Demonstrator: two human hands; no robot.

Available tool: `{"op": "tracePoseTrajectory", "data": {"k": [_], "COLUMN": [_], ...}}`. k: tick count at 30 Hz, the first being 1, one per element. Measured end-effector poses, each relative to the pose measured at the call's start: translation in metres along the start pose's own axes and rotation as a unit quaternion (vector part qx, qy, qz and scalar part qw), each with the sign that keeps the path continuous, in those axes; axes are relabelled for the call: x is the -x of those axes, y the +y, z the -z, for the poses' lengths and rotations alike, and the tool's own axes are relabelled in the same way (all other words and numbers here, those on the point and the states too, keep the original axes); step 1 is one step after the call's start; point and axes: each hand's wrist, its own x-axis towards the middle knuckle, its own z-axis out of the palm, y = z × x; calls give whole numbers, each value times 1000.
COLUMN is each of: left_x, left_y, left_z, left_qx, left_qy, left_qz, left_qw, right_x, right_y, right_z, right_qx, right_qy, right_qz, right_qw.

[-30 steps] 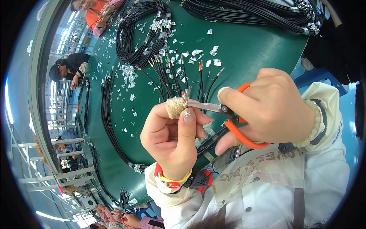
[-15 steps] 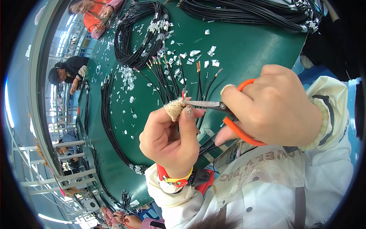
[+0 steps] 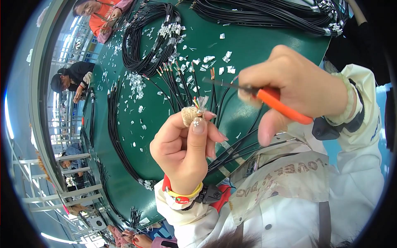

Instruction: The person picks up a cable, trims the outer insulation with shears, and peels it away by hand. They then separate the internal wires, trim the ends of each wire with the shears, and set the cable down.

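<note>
My left hand (image 3: 186, 144) pinches a cable end (image 3: 197, 108) between thumb and index finger, which wears a beige knitted finger cover (image 3: 189, 116). Thin coloured wires and a pale, frayed tuft stick up from that end. In my right hand (image 3: 289, 78) are scissors (image 3: 285, 106) with orange handles, their blades blurred and pointing left, apart from the cable. Beyond my left hand, several black cables (image 3: 178, 78) with stripped, coloured tips lie on the green table (image 3: 256, 49). More black cables (image 3: 244, 151) run under my wrists.
Coiled black cables (image 3: 128, 49) with silvery ends lie at the far left, and a large bundle (image 3: 248, 16) lies at the far right. White and clear scraps (image 3: 136, 84) litter the table. Co-workers sit along the left side, one in an orange top (image 3: 101, 18).
My right hand has lifted the scissors up and away from the cable end, turning them. The coloured wires and pale tuft now show spread above my left fingertips, which stay nearly in place.
</note>
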Motion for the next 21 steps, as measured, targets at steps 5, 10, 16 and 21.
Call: {"op": "tracePoseTrajectory", "data": {"k": [5, 10, 16, 21], "left_x": [-1, -7, -3, -1], "left_y": [6, 6, 18, 17], "left_z": [5, 10, 22, 26], "left_qx": [61, 134, 62, 18], "left_qy": [-18, -62, -83, -99], "left_qz": [65, 146, 160, 162], "left_qw": [996, 978, 982, 982], "right_x": [3, -20, -30, -31], "right_y": [15, 8, -12, -18], "right_z": [-11, -8, -10, -13], "right_qx": [298, 411, 497, 542], "right_qy": [209, 281, 136, 64], "right_qz": [102, 273, 357, 367], "right_qw": [926, 823, 779, 753]}}
